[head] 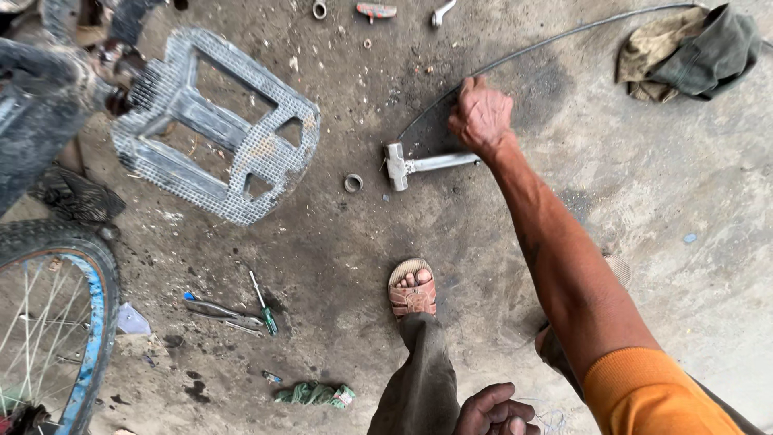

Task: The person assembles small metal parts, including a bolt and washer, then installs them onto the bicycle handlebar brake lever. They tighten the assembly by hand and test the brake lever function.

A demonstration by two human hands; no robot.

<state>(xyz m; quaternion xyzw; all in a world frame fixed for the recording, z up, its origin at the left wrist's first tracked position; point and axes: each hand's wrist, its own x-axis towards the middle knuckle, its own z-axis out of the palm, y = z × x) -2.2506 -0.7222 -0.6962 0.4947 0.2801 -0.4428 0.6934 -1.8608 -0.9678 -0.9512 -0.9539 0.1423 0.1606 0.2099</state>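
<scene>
Grey steel hammer (419, 164) lies flat on the stained concrete floor (644, 209), head toward a small metal ring (353, 183); I log my right hand (481, 119) closed around its handle end. Thin cable (547, 42) curves past the knuckles. Left hand (493, 411) rests loosely curled on my knee, holding nothing. Bicycle pedal (216, 125), screwdriver (262, 302), crumpled rag (691, 50) lie farther out.
</scene>
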